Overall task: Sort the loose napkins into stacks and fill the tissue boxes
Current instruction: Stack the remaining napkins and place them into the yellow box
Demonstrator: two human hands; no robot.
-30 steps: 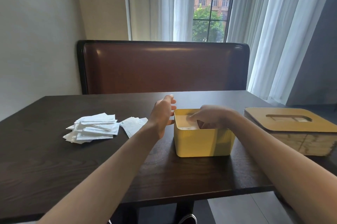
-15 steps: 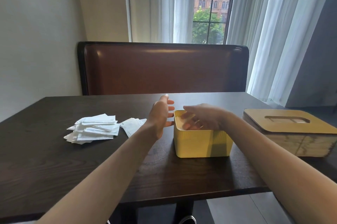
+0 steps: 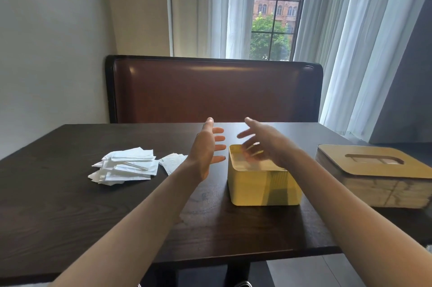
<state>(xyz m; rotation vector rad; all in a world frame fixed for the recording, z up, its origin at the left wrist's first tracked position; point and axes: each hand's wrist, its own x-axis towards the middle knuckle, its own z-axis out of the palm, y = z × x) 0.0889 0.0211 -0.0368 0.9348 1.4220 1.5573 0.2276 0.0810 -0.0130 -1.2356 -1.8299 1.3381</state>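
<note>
A yellow lidless tissue box (image 3: 264, 187) stands at the table's middle, with white napkins showing inside near its far rim. My right hand (image 3: 264, 143) hovers above the box with fingers spread and holds nothing; it is blurred. My left hand (image 3: 207, 147) is raised just left of the box, palm turned right, fingers straight and apart. A loose pile of white napkins (image 3: 127, 166) lies to the left, with another napkin (image 3: 173, 162) beside it. A second tissue box (image 3: 376, 175) with a slotted wooden lid sits at the right.
The dark wooden table (image 3: 70, 216) runs to a near edge below my forearms. A brown leather bench back (image 3: 215, 90) stands behind the table. White curtains and a window fill the far wall.
My right hand has lifted out of the yellow box and now hovers above it with fingers spread. My left hand rose slightly and opened wider. The view tilted a little.
</note>
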